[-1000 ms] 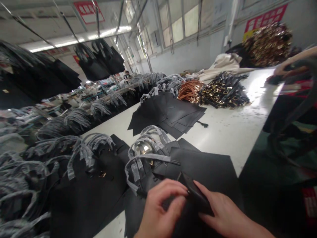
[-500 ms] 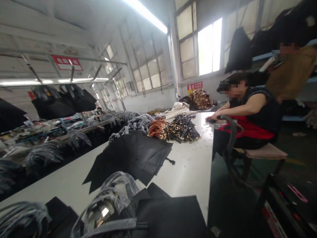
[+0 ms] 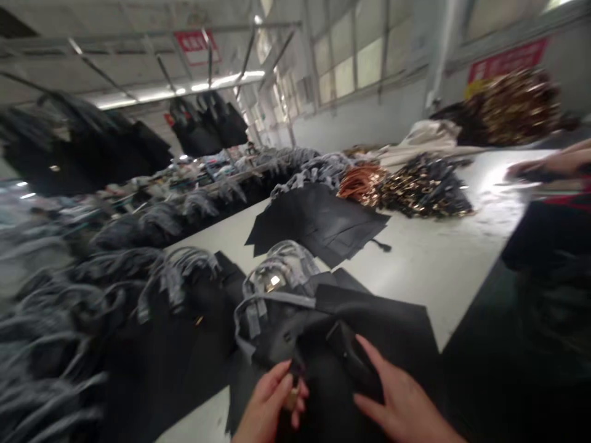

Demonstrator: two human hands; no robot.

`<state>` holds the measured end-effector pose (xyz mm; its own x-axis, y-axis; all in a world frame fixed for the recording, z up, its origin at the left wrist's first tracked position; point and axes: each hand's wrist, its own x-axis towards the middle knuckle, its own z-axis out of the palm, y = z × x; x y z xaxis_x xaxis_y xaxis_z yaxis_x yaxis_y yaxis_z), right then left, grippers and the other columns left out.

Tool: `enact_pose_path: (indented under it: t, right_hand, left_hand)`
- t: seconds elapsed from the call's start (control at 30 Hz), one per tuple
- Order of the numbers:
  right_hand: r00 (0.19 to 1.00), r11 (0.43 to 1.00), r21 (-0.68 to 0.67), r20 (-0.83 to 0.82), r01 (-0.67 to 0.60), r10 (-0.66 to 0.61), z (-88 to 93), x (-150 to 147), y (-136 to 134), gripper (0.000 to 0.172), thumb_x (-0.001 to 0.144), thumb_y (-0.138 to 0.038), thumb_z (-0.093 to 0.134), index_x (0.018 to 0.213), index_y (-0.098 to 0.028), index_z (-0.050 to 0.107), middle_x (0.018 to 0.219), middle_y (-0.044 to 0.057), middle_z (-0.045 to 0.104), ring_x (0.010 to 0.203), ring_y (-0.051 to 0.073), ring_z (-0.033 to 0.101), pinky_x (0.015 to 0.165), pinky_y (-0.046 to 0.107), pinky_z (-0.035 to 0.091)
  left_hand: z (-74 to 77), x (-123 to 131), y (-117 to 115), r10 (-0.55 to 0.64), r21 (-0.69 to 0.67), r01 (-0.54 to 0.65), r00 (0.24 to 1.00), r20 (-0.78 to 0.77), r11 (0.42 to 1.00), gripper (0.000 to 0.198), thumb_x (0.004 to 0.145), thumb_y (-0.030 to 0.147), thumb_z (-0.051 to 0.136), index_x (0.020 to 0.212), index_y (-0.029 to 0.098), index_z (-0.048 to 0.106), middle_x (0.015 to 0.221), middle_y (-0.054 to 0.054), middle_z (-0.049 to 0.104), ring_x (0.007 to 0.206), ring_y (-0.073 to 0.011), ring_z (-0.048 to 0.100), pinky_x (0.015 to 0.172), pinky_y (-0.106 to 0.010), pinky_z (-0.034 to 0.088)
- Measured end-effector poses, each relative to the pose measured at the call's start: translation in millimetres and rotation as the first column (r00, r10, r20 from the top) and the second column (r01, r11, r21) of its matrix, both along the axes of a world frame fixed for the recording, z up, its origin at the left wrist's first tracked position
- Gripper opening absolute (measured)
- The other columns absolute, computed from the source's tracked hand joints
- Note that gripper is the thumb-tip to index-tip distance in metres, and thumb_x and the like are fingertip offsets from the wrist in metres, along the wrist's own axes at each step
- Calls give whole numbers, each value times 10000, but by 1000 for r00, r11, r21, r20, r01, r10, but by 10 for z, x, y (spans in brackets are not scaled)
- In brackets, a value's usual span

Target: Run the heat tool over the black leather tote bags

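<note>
Low in the head view, my left hand (image 3: 272, 394) is closed, with thumb and fingers pinched at a black leather piece (image 3: 318, 400). A small gold-coloured metal fitting (image 3: 292, 400) shows between its fingers. My right hand (image 3: 399, 391) curves round a raised, folded edge of the same black leather, with thumb and forefinger on either side. The piece is dark and blurred, so its full shape cannot be made out. Just beyond lie flat black leather panels (image 3: 392, 314) and handles in clear wrapping (image 3: 277, 298) with a shiny gold plate among them.
Fanned black panels (image 3: 314, 221) lie farther along the white table (image 3: 410, 271). Beyond are brown straps (image 3: 362, 181) and black straps with gold buckles (image 3: 425, 187). Wrapped handles and black bags (image 3: 170, 344) crowd the left. A co-worker's hand (image 3: 554, 166) is at the right.
The view has swung right-to-left and down, so the table things sit higher and nearer. Both my hands have come into view, on the black leather.
</note>
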<state>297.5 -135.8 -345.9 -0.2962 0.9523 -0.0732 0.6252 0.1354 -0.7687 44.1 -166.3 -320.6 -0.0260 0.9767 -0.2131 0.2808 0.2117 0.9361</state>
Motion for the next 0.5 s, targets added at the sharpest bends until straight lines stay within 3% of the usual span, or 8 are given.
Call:
enact_pose_path:
  t: [0.07,0.13,0.2,0.3,0.5]
  right_hand:
    - [997,999,-21,-62,-37,36,53,67,69,755,790,-343,587,1477,-127,359,1428,138,503,1286,299,491,1081,421,380]
    - [987,993,-61,-136,-97,88,140,160,145,752,789,-402,625,1468,-180,389,1379,104,563,1229,309,543,1044,409,424]
    - [973,967,-185,-184,-175,141,261,251,178,782,794,-434,638,1491,-232,345,1122,73,720,948,290,694,804,358,563]
    - [950,885,-373,-245,-279,196,430,309,166,831,814,-444,630,1523,-254,242,757,7,727,524,182,648,444,235,476]
    - [897,759,-499,-357,-420,261,573,113,247,836,792,-348,660,1516,-228,258,767,6,703,422,83,518,381,164,361]
  left_hand:
    - [-107,201,-26,157,-76,-139,925,347,987,526,797,579,625,1054,120,633,872,-127,674,671,-167,597,522,-252,464]
    - [-193,354,13,261,-103,-244,813,520,964,491,786,511,678,1057,105,627,931,-141,671,718,-156,585,562,-235,451]
    - [-249,451,54,309,-109,-305,749,587,946,475,789,471,694,1071,96,625,971,-153,669,751,-158,582,587,-231,444]
    - [-306,517,84,300,-92,-315,714,633,945,473,796,469,689,1074,91,632,978,-151,670,742,-157,578,589,-233,430]
    - [-387,543,75,243,-73,-272,668,703,960,413,819,465,672,1018,104,654,740,-41,622,538,-76,455,521,-209,358]
